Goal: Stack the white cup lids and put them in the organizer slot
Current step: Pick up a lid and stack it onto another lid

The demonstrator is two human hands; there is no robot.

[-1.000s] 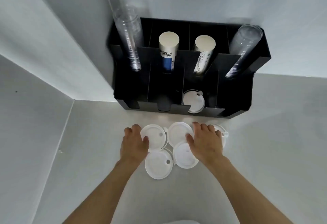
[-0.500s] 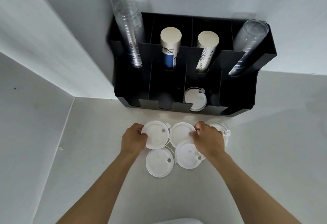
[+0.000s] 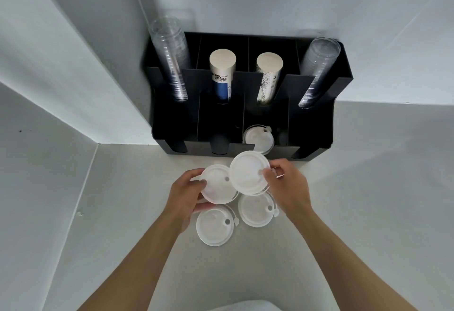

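Both hands have lifted lids off the table [image 3: 368, 187] since the earlier frame — the left hand [image 3: 186, 195] grips one lid [image 3: 217, 186], the right hand [image 3: 287, 185] pinches another [image 3: 247, 171] overlapping it. Two lids [image 3: 215, 227] [image 3: 255, 210] lie below; one [image 3: 258, 138] sits in the organizer [image 3: 312, 128] — third front slot from the left.

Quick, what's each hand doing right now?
Left hand: closed on a white lid.
Right hand: closed on another white lid, raised.

Café drinks station: black cup organizer [image 3: 317, 123], stacked paper cups [image 3: 222, 74].
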